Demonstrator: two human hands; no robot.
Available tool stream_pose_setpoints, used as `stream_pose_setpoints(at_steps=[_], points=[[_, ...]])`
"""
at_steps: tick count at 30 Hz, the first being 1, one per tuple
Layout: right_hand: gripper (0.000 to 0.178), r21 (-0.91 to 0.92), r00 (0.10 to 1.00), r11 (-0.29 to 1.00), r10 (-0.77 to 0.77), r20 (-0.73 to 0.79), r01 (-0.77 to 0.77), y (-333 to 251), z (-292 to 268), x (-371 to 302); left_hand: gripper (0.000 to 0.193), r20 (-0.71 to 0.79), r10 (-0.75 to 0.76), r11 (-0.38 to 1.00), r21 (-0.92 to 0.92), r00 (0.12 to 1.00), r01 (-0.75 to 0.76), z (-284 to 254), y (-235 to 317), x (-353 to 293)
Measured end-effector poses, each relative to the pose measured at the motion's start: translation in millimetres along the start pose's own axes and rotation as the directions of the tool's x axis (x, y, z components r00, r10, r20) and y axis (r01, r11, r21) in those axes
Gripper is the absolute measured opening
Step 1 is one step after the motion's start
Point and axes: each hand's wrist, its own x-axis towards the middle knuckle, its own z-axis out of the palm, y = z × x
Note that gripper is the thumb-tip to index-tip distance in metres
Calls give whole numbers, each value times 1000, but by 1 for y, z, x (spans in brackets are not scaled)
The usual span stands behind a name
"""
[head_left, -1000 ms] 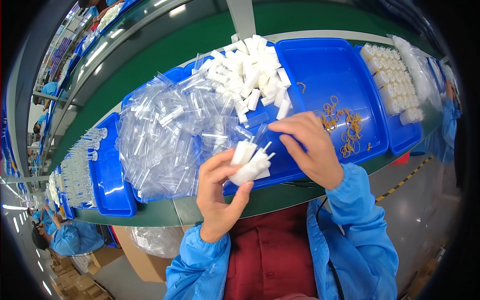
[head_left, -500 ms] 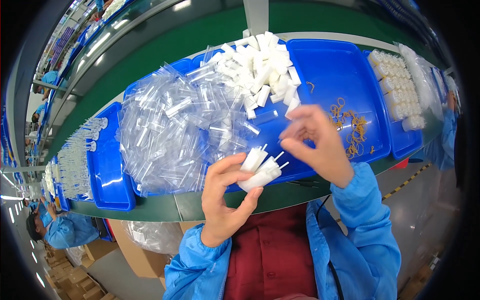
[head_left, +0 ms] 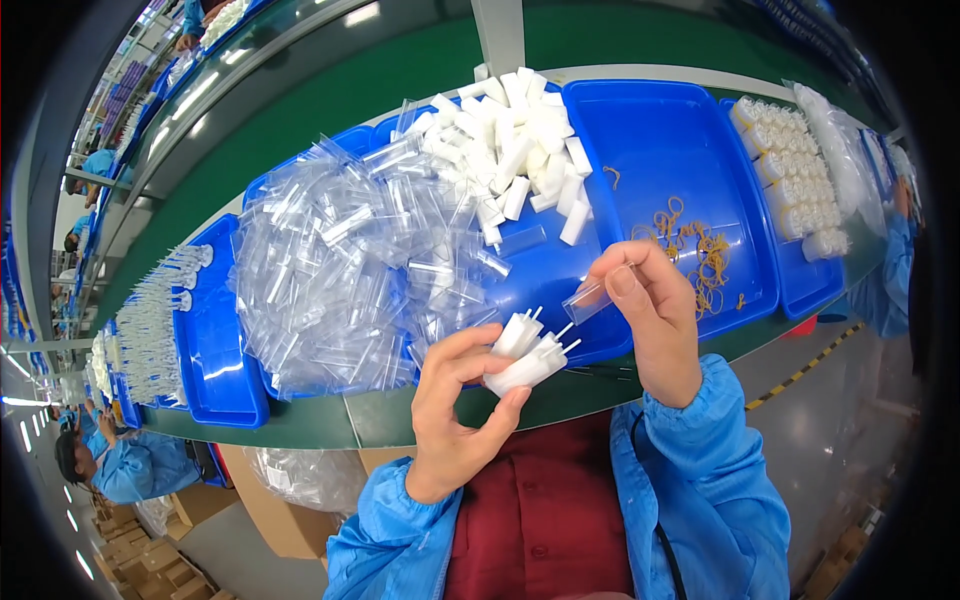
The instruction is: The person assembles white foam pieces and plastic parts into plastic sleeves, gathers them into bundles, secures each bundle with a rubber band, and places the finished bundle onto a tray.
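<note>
My left hand is closed around a small bundle of white foam-like blocks, with thin white sticks poking out of their upper right ends. Just right of the bundle, my right hand pinches a short transparent plastic sleeve between thumb and fingers. The sleeve's free end points left, above the stick tips and apart from them. Beyond my hands lie a big heap of transparent plastic sleeves and a pile of white blocks, both in blue trays.
A blue tray on the right holds loose tan rubber bands. Bundled white pieces fill another tray farther right. At the left, a blue tray stands beside rows of white stick-like pieces. Co-workers sit farther left.
My right hand has come down and turned, and the sleeve now shows plainly in its pinch; before, its fingers were blurred. The left hand with the bundle has barely shifted.
</note>
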Motion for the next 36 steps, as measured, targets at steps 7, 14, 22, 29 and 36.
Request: stream_pose_setpoints(at_steps=[7,14,22,29,36], points=[[18,-54,998,997,-57,41,59,2,2,-5,32,-10,-12,1000,19,1000,13,1,1,0],[14,-256,987,954,-145,73,159,8,6,-10,31,-22,7,999,53,1000,-6,3,4,2],[14,-309,986,937,-168,9,162,13,11,-17,29,-13,127,960,252,992,-120,6,10,4],[16,-352,958,895,-286,18,274,21,9,-19,25,39,76,989,126,996,-80,5,6,4],[15,-467,895,785,-445,33,407,20,9,-18,23,18,10,996,88,1000,-11,12,11,8]])
